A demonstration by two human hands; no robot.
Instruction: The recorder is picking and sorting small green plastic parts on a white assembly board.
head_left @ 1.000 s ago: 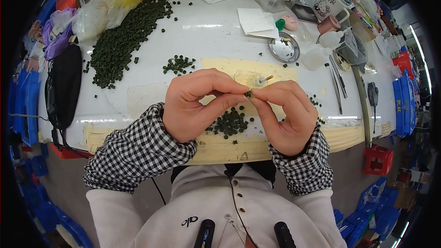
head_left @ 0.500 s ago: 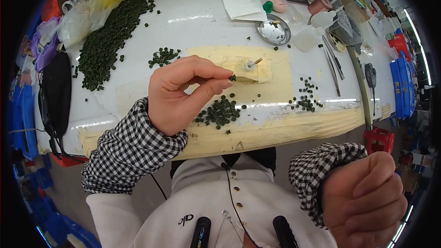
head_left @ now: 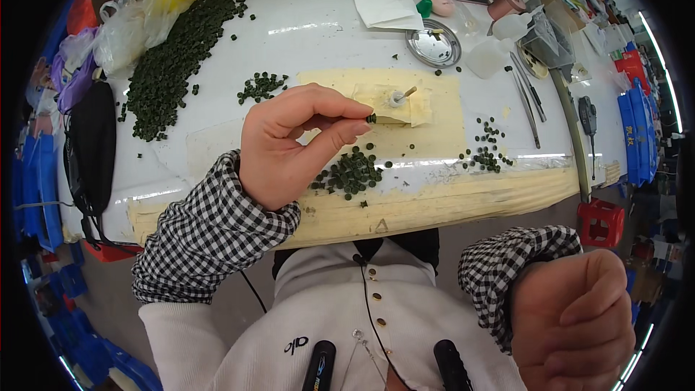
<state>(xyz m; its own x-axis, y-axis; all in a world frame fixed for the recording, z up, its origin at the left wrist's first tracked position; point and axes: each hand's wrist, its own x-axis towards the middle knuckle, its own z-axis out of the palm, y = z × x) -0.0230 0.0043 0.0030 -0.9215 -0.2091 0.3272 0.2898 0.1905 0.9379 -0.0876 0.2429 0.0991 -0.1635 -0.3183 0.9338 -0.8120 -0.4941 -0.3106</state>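
Observation:
My left hand (head_left: 286, 141) is over the table, thumb and forefinger pinching a small dark green grooved round piece (head_left: 371, 119). Just beyond those fingertips sits a taped block (head_left: 418, 108) with a white nozzle-like stub (head_left: 397, 98) and a thin brown stick (head_left: 410, 91) standing up from it. Below the hand lies a loose heap of similar green pieces (head_left: 353, 172). My right hand (head_left: 572, 318) is off the table at the lower right, its fingers curled into a fist; whatever may be inside is hidden.
A large pile of green pieces (head_left: 170, 65) spreads at the left, with smaller groups near the middle (head_left: 262, 87) and right (head_left: 486, 156). Tweezers (head_left: 527, 101), a round metal dish (head_left: 433, 43) and white tissue (head_left: 386, 9) lie farther back. A black pouch (head_left: 94, 152) rests at the left edge.
The whole view has shifted slightly. My left hand keeps its pinch on the green piece beside the taped block, and my right fist stays off the table.

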